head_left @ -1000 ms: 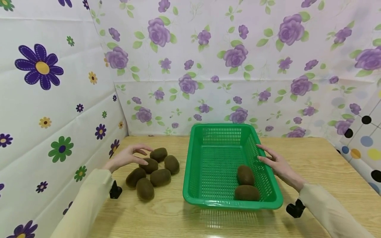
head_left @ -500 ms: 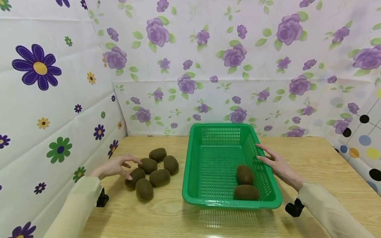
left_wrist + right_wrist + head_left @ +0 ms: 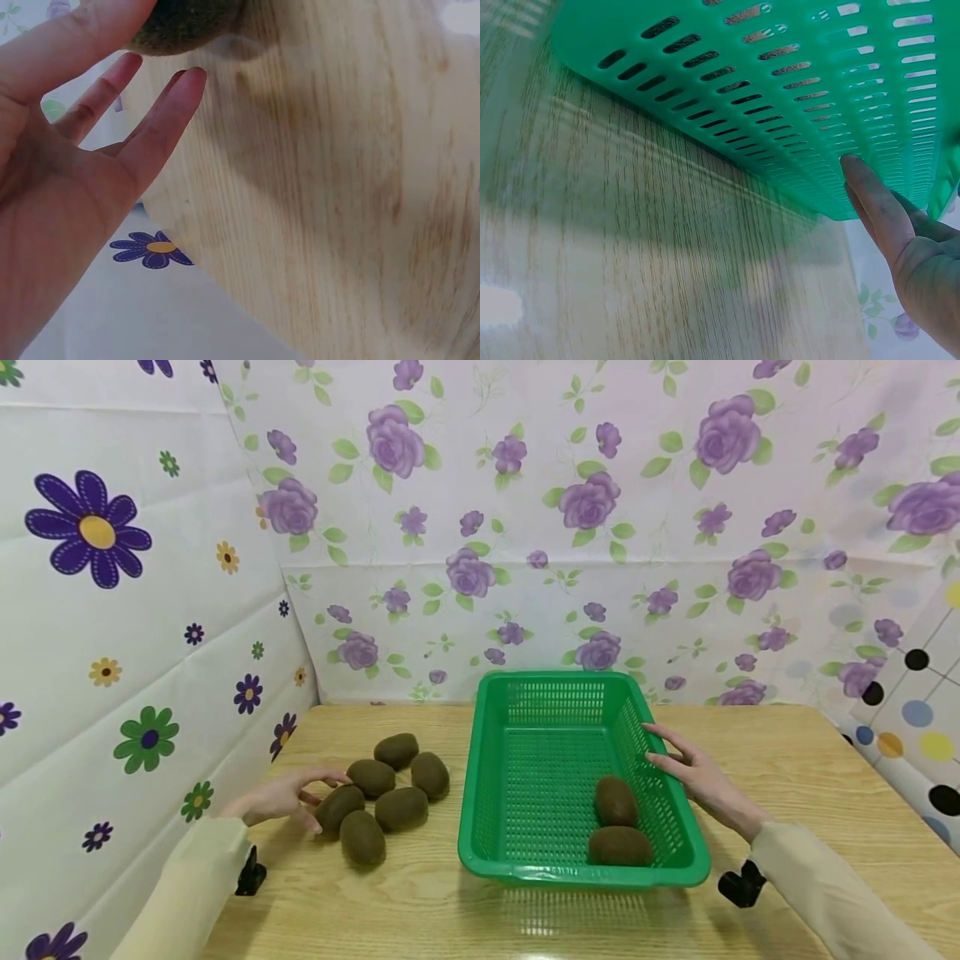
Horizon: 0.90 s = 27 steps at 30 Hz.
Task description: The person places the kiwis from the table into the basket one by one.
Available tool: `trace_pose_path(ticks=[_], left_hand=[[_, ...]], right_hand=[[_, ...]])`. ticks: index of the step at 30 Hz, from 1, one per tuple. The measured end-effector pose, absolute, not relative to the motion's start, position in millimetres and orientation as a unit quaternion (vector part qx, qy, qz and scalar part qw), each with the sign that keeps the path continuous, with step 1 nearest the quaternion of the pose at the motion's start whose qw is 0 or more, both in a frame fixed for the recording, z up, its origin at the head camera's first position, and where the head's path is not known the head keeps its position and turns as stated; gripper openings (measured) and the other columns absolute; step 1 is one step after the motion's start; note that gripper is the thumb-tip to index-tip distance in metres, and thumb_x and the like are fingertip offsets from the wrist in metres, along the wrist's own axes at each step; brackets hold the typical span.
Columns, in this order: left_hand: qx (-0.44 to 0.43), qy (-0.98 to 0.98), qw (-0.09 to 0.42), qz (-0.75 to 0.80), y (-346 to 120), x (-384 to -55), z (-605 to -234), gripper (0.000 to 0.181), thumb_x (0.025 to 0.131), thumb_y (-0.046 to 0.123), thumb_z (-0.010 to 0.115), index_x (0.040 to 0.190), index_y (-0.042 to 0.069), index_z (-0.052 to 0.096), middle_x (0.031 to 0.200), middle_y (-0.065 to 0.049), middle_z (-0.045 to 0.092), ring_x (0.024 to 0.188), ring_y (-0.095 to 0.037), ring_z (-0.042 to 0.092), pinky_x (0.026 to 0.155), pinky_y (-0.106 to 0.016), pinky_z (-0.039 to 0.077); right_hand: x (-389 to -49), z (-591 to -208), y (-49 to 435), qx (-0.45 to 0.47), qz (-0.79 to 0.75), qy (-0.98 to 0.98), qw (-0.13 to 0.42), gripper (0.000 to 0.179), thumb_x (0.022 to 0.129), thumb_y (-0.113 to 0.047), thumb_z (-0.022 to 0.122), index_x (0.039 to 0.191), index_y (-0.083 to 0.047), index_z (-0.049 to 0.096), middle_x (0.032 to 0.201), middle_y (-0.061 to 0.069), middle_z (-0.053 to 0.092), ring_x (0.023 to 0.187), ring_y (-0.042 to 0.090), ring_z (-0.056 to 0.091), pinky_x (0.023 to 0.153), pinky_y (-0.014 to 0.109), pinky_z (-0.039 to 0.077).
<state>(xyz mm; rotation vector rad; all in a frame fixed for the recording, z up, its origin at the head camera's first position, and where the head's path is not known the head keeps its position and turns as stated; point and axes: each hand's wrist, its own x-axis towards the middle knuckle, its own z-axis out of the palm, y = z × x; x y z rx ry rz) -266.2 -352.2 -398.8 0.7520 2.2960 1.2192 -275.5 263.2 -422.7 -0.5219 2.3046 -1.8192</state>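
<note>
Several brown kiwis sit in a cluster on the wooden table, left of the green basket (image 3: 471,793). My left hand (image 3: 281,795) is at the leftmost kiwi (image 3: 339,808), its fingers spread and the thumb close along the near side. In the left wrist view that kiwi (image 3: 184,26) shows at the top, beside the thumb, with the other fingers apart from it. My right hand (image 3: 701,777) rests at the basket's right rim with straight fingers. In the right wrist view its fingers (image 3: 881,206) lie against the slotted outer wall. Two kiwis (image 3: 617,802) lie inside the basket, at its near right corner.
The wooden table (image 3: 420,902) ends at a flowered cloth (image 3: 525,610) behind and another cloth (image 3: 172,668) on the left, close to my left arm. A black wrist camera (image 3: 251,872) sits below each sleeve.
My left hand has moved left and nearer, from over the upper kiwis to beside the leftmost one. The right hand, basket and kiwis have stayed in place.
</note>
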Motion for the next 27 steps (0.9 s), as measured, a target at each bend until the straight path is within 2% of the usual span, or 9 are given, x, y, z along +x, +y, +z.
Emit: trace_pose_path(ticks=[1,4,5,7,12,19,22,24,27], left_hand=[[0.272,0.829,0.215,0.439,-352.2,-266.1,-400.0,0.076,0.063,-0.006,0.074,0.13,-0.008,0.038,0.132,-0.031,0.028,0.117,-0.05,0.024,0.089,-0.058,0.031],[0.261,0.833,0.222,0.435,-351.7,-265.6,-402.3,0.079,0.063,-0.003,0.075,0.131,-0.006,0.037,0.132,-0.03,0.028,0.117,-0.049,0.025,0.09,-0.058,0.03],[0.254,0.835,0.224,0.434,-351.1,-265.2,-402.5,0.08,0.063,-0.003,0.076,0.132,-0.005,0.037,0.132,-0.03,0.028,0.117,-0.049,0.026,0.09,-0.058,0.03],[0.245,0.84,0.228,0.428,-349.9,-264.6,-402.8,0.081,0.063,-0.001,0.076,0.133,-0.004,0.036,0.131,-0.031,0.027,0.115,-0.049,0.028,0.09,-0.057,0.031],[0.224,0.847,0.229,0.425,-349.2,-265.2,-405.2,0.079,0.065,0.0,0.076,0.133,-0.002,0.036,0.128,-0.031,0.027,0.109,-0.047,0.035,0.084,-0.051,0.039],[0.241,0.837,0.22,0.439,-353.8,-264.7,-409.5,0.076,0.066,-0.002,0.075,0.131,-0.006,0.037,0.129,-0.029,0.029,0.116,-0.046,0.025,0.088,-0.053,0.034],[0.252,0.835,0.214,0.44,-355.6,-263.7,-409.6,0.074,0.067,0.0,0.075,0.131,-0.006,0.037,0.13,-0.029,0.029,0.116,-0.046,0.025,0.089,-0.054,0.033],[0.259,0.834,0.21,0.44,-356.6,-263.1,-408.9,0.074,0.069,0.001,0.074,0.131,-0.006,0.036,0.131,-0.028,0.03,0.117,-0.046,0.024,0.09,-0.055,0.031],[0.26,0.838,0.204,0.435,-358.7,-262.2,-407.0,0.074,0.07,0.003,0.074,0.132,-0.005,0.036,0.132,-0.027,0.031,0.118,-0.045,0.025,0.09,-0.057,0.029]], right_hand=[[-275.5,-422.8,263.2,-0.176,-0.606,0.772,0.079,0.06,0.095,-0.025,0.049,0.146,-0.016,0.019,0.148,0.01,-0.003,0.122,0.046,0.023,0.049,0.042,0.036],[-275.4,-423.1,262.7,-0.175,-0.609,0.77,0.08,0.06,0.095,-0.026,0.05,0.146,-0.017,0.019,0.149,0.009,-0.003,0.123,0.046,0.022,0.056,0.049,0.04],[-275.2,-423.2,262.6,-0.175,-0.608,0.771,0.079,0.06,0.095,-0.026,0.05,0.146,-0.017,0.019,0.149,0.009,-0.003,0.123,0.046,0.022,0.067,0.052,0.042],[-274.9,-423.4,262.2,-0.176,-0.605,0.772,0.079,0.06,0.095,-0.026,0.05,0.146,-0.017,0.019,0.149,0.009,-0.004,0.124,0.046,0.019,0.087,0.061,0.031],[-275.6,-424.0,262.6,-0.175,-0.606,0.772,0.078,0.06,0.095,-0.026,0.049,0.146,-0.017,0.019,0.149,0.008,-0.003,0.125,0.046,0.018,0.089,0.063,0.026],[-276.2,-424.1,262.4,-0.184,-0.599,0.776,0.072,0.058,0.095,-0.025,0.049,0.146,-0.018,0.02,0.149,0.009,-0.002,0.125,0.045,0.019,0.089,0.064,0.024],[-275.6,-423.2,262.1,-0.183,-0.598,0.777,0.072,0.058,0.095,-0.025,0.049,0.146,-0.018,0.02,0.149,0.009,-0.002,0.124,0.046,0.022,0.085,0.061,0.033],[-275.6,-423.2,262.6,-0.181,-0.598,0.777,0.071,0.058,0.095,-0.025,0.049,0.145,-0.018,0.021,0.148,0.01,0.001,0.105,0.048,0.04,0.065,0.05,0.044],[-275.5,-423.4,263.5,-0.179,-0.597,0.779,0.069,0.058,0.095,-0.025,0.049,0.145,-0.018,0.021,0.148,0.01,0.002,0.095,0.049,0.042,0.045,0.042,0.035]])
